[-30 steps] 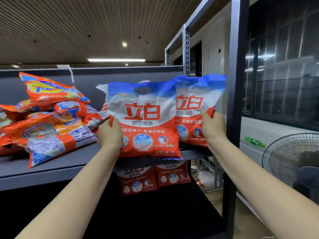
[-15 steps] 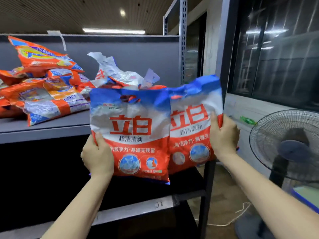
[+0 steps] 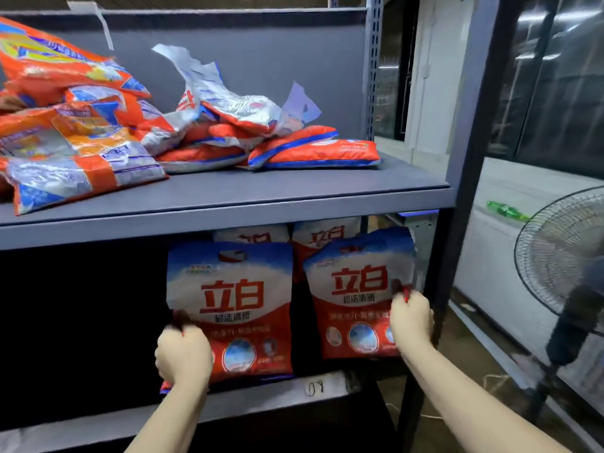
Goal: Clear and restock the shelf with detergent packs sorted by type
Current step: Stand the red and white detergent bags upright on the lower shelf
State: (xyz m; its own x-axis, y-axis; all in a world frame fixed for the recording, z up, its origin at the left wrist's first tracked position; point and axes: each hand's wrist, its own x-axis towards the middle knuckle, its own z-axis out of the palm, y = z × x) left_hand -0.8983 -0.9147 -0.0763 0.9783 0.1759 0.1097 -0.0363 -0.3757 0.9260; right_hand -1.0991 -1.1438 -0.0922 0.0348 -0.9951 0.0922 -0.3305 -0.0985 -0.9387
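Glossy, crinkled red-white-blue plastic detergent packs (image 3: 228,308) sit on a matt grey painted-metal shelf rack (image 3: 228,210) with smooth boards.

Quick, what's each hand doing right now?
Left hand: grips the left detergent pack.
Right hand: grips the right detergent pack.

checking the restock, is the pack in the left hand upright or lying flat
Upright: the pack stands front-out at the lower shelf edge, held by the left hand.
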